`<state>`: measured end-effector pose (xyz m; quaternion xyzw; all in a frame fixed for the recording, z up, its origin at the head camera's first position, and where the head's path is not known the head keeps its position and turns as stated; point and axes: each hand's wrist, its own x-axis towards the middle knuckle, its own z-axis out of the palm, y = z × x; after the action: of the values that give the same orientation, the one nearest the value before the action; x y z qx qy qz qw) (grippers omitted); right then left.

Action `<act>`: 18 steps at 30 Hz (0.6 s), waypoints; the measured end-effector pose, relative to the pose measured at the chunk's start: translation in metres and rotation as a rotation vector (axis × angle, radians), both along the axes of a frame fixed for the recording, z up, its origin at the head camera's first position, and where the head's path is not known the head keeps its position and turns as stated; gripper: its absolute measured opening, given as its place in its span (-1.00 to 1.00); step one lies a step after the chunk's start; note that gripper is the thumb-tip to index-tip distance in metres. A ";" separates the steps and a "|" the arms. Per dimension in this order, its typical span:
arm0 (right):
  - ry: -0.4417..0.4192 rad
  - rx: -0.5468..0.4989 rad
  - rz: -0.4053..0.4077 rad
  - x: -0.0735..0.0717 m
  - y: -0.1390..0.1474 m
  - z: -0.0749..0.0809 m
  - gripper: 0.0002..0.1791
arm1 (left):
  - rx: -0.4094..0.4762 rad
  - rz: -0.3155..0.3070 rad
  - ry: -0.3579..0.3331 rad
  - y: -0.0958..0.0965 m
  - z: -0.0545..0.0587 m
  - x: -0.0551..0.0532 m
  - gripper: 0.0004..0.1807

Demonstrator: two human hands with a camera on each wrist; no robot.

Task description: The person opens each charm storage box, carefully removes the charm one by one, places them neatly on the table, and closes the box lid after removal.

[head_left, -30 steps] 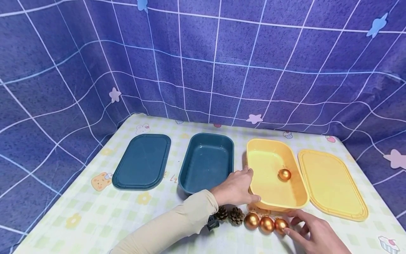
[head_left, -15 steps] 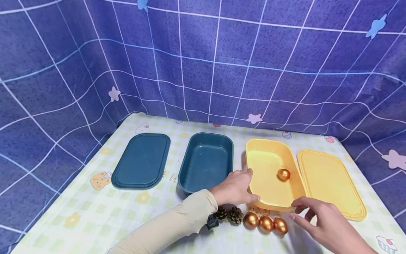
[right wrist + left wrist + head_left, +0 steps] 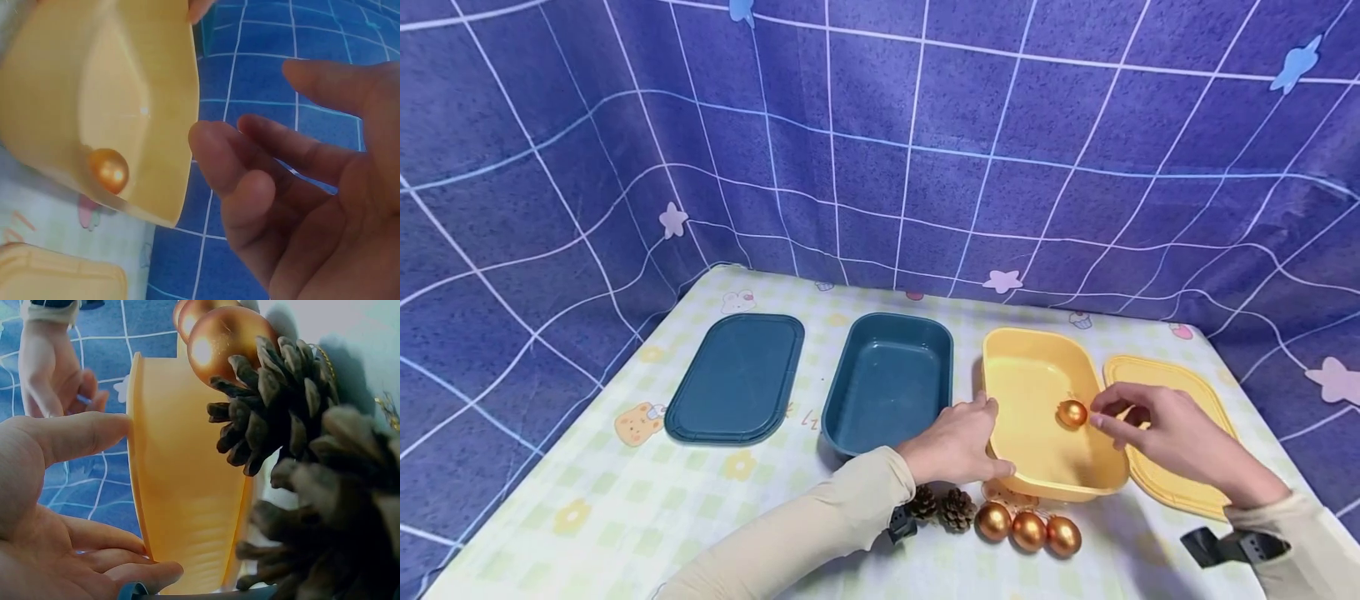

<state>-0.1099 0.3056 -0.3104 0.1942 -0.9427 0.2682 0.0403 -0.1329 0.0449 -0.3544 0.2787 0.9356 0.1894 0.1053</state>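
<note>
My left hand (image 3: 955, 442) rests on the left rim of the yellow box (image 3: 1026, 417), with fairly straight fingers and the thumb touching its front corner. Inside the box, toward its right side, lies one copper-coloured bauble (image 3: 1072, 413). Over the box's right edge hovers my right hand (image 3: 1157, 429), its fingers loosely bent. The right wrist view shows nothing between those fingers, and the bauble (image 3: 110, 171) apart from them. Three more baubles (image 3: 1028, 531) line up in front of the box. Two pine cones (image 3: 957, 510) sit left of them, the leftmost partly hidden by my left wrist.
A dark blue box (image 3: 887, 387) stands left of the yellow one, with nothing seen inside. Its matching blue lid (image 3: 737, 379) lies farther left. On the right lies a yellow lid (image 3: 1172, 467), partly covered by my right arm. A blue grid curtain (image 3: 880, 192) hangs behind the table.
My right hand has left the rightmost bauble of the front row and moved up and forward to above the yellow box's right edge. The left hand and baubles stay put.
</note>
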 end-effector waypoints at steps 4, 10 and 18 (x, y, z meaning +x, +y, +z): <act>-0.042 -0.006 0.017 -0.014 -0.004 0.007 -0.95 | 0.000 0.002 0.004 0.000 0.000 0.000 -0.08; -0.117 0.037 0.021 -0.033 -0.013 0.010 -0.85 | 0.004 0.002 0.019 0.000 0.000 0.000 -0.11; -0.194 0.167 0.082 -0.056 -0.014 -0.001 -0.74 | -0.003 0.008 0.017 0.000 0.000 0.000 -0.12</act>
<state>-0.1664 0.2913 -0.3115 0.2082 -0.9525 0.2078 -0.0785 -0.1326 0.0447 -0.3548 0.2763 0.9379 0.1862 0.0971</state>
